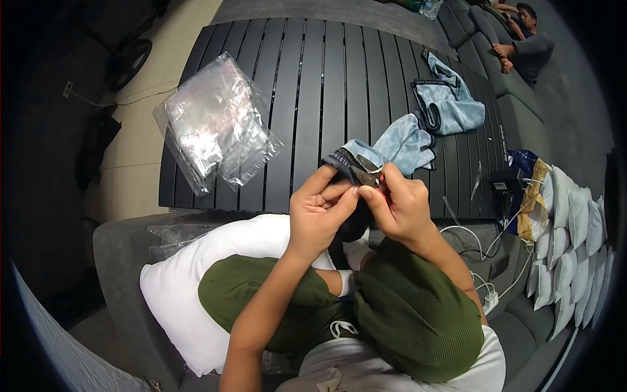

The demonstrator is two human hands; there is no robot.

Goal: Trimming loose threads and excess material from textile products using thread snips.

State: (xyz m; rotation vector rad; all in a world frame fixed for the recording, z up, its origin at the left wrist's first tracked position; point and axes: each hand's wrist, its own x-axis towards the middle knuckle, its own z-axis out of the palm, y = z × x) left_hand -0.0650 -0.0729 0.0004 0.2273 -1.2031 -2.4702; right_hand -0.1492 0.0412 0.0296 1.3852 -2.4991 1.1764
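Just beyond my knees, at the near edge of the black table, my left hand [323,212] pinches the dark band of a light blue cloth piece [366,153]. Pale lettering runs along that band. My right hand [400,202] grips the same cloth from the other side, with thumb and forefinger pressed together. Small bits of red show by its fingers; what they belong to is too small to tell. The thumbs nearly meet. A mottled light blue cloth part [406,140] with dark edges lies just beyond, and I cannot tell whether it joins the held piece.
The slatted black table [313,78] fills the middle. Clear plastic bags [219,124] lie at its left, folded blue cloth [450,108] at its right. White cables [480,245] and grey-white pillow-like packs [562,242] are at right. A white pillow [173,307] lies beneath me. Someone [522,46] sits far right.
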